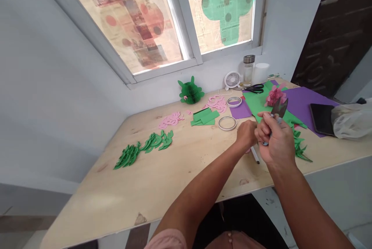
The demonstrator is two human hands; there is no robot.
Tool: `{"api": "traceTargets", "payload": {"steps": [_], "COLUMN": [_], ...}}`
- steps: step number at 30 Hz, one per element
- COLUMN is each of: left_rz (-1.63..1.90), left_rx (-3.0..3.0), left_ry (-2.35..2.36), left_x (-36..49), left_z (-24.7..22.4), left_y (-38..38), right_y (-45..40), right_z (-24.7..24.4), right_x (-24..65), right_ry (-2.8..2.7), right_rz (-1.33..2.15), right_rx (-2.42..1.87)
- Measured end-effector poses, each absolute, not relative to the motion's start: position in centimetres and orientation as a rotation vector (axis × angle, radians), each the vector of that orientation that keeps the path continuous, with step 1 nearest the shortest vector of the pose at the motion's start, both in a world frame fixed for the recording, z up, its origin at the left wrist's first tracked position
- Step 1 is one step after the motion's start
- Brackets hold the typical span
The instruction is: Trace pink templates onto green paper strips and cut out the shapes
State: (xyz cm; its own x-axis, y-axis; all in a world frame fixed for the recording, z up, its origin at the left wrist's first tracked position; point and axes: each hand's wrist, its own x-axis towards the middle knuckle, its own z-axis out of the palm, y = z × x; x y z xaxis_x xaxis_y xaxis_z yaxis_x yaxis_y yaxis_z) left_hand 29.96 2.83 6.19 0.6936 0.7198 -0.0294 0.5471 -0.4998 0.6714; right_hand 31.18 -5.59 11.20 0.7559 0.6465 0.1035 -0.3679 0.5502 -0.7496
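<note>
Gripping scissors (283,109) in the right hand (277,136), with fingers wrapped firmly around the handles and dark blades pointing away, slightly parted. Curling the left hand (247,133) just to the left of it, fingertips out of sight; unable to tell of any hold inside. Showing a white pen (255,155) on the tabletop (174,179) just below, between the two wrists. Having a pink paper flower (274,97) beyond the right hand, near the blade tips, on green paper (257,103), and green paper leaves (299,146) just to the right of the same hand. Farther right of it, a black phone (322,119) beside a plastic bag (353,119). Beyond the left hand, to its left, a tape roll (219,123), then green strips (205,118); well to its left, pink cutouts (171,119) and green cutouts (128,156).
</note>
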Motion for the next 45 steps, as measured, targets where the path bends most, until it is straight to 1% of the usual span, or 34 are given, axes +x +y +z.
{"api": "traceTargets", "payload": {"steps": [5,10,15,20,26,32,37,45], "left_rz": [0.377,0.24,0.11,0.003,-0.021,0.04,0.125,0.184], "left_rx": [2.372,2.5,2.603,2.628,2.541,2.355,2.215,1.977], "left_ry": [1.055,0.967,0.824,0.876,0.99,1.083,1.058,1.054], "left_x": [25.4,21.6,21.9,23.0,22.7,22.8,22.9,20.9], "left_z": [6.0,4.2,3.2,3.7,3.8,4.1,4.5,4.5], "left_y": [4.6,4.1,2.2,2.2,2.2,2.2,2.9,4.1], "right_y": [-6.6,-7.8,-8.5,-8.6,-8.5,-8.8,-8.9,-9.2], "right_z": [9.5,7.3,5.2,3.1,0.6,-0.8,-1.2,-0.5], "right_x": [32.1,31.8,30.7,30.0,28.7,28.3,28.7,28.7], "right_ry": [-0.393,-0.3,-0.254,-0.3,-0.387,-0.525,-0.692,-0.797], "right_rz": [0.62,0.624,0.647,0.593,0.498,0.483,0.345,0.278], "right_rx": [-0.807,-0.849,-0.93,-1.111,-1.27,-1.355,-1.557,-1.631]}}
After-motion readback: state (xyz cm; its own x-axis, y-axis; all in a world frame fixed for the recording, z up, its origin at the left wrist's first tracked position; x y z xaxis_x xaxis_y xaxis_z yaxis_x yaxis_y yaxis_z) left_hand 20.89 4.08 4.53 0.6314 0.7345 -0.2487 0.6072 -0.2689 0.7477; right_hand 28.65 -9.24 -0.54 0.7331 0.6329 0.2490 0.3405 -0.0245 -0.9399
